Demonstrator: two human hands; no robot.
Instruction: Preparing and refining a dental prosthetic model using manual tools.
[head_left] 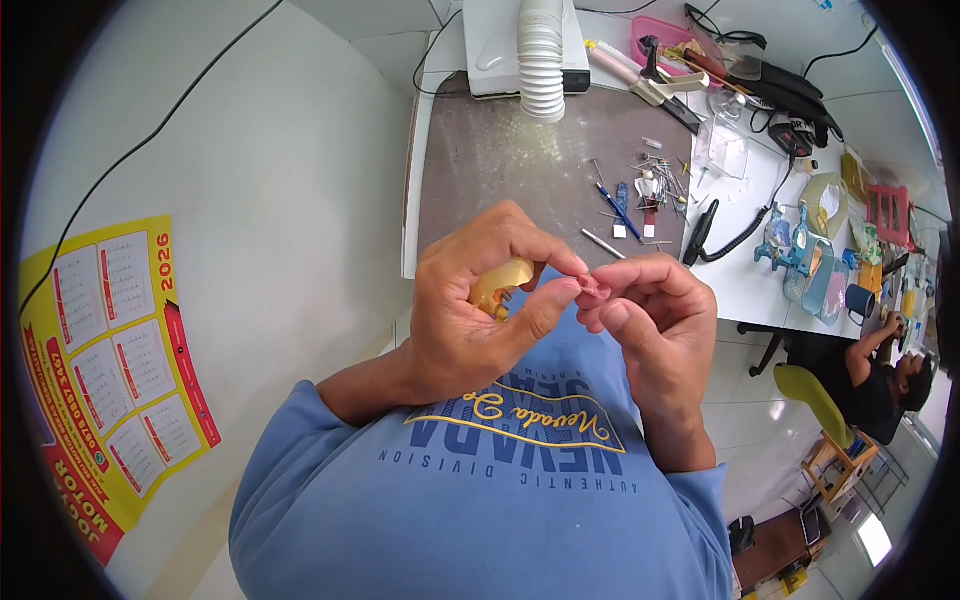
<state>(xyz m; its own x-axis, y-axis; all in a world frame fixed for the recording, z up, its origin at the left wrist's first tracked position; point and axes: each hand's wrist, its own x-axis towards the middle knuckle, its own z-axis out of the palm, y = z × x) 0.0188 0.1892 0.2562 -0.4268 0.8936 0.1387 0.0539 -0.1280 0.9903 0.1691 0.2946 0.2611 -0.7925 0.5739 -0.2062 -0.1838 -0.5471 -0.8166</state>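
Note:
My left hand (455, 310) is curled round a glossy yellow, cast-like piece (512, 278) with small orange and metallic bits at its underside. Its thumb and index fingertips reach a small pink, waxy-looking piece (592, 290). Between the bent fingers and thumb of my right hand (670, 320), that same pink piece is pinched, so both hands meet on it in front of my chest. Much of the pink piece is hidden by fingertips. Just beyond, on the brown bench mat (480, 170), lie a slim silver instrument (603, 244) and a blue pen-like tool (620, 212).
Small metal bits (668, 185) are scattered on the mat. A white ribbed hose (541, 60) hangs over it. To the right are a black handpiece (702, 232) with coiled cord, a clear box (722, 148) and a pink basket (650, 32). A co-worker (860, 375) sits far right.

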